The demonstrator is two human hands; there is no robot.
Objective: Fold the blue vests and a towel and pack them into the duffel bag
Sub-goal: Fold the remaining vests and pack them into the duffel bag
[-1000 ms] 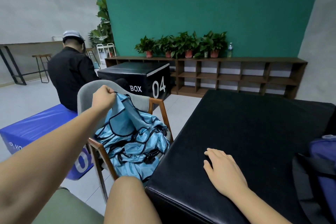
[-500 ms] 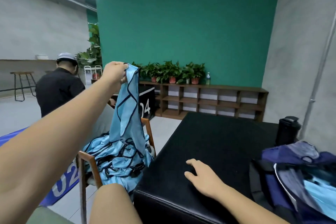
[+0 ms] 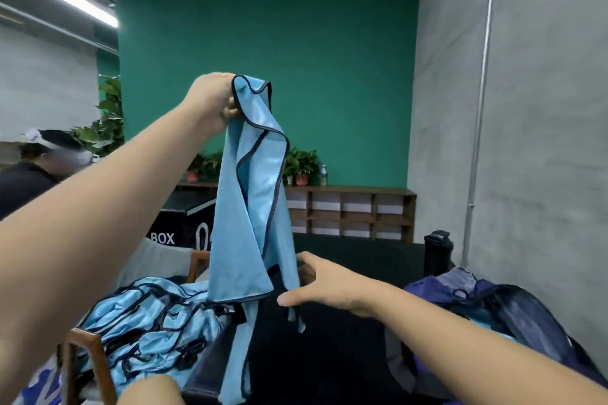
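While the left hand [image 3: 214, 99] holds one blue vest [image 3: 250, 207] high, grip clamped on its top edge so it hangs straight over the black tabletop [image 3: 345, 355], the right hand [image 3: 325, 286], grip apart, reaches at the hem, probably to spread it for folding

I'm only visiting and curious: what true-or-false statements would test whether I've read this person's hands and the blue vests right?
1. The left hand holds a vest up in the air. True.
2. The right hand lies flat on the table. False: it is raised and open, reaching toward the vest's lower edge.
3. The other vests are piled in the bag. False: they lie on a chair at the left.
4. The bag is right of the held vest. True.
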